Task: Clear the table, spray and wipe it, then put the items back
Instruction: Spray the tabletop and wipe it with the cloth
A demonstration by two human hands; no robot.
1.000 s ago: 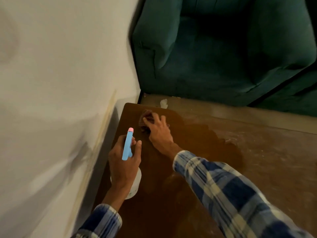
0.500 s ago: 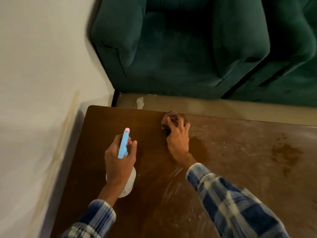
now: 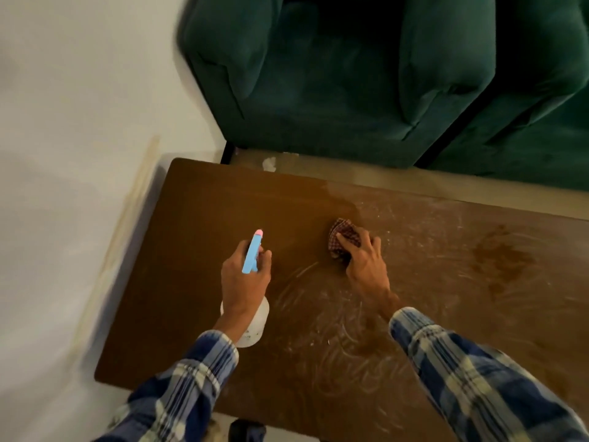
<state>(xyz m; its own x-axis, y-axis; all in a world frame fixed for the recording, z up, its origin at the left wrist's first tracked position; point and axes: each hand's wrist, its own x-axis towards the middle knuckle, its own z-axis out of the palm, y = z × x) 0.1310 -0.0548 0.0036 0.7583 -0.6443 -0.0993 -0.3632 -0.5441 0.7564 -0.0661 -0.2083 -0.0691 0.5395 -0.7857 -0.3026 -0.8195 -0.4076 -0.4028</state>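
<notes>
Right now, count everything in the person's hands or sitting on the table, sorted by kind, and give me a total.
Spray bottle: 1, gripped in the left hand, white body with a blue trigger head
Checked cloth: 1, pressed to the table under the right hand
Other loose items on the table: 0 visible
Total: 2

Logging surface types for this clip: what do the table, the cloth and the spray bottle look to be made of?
Table: wood or wood veneer, smooth brown top with a dull sheen; whitish smears show where it is unwiped.
Cloth: woven fabric, red-and-white check, crumpled under the right hand.
Spray bottle: plastic by the look, cloudy white body, glossy blue trigger head with a pink tip, gripped by the left hand.
</notes>
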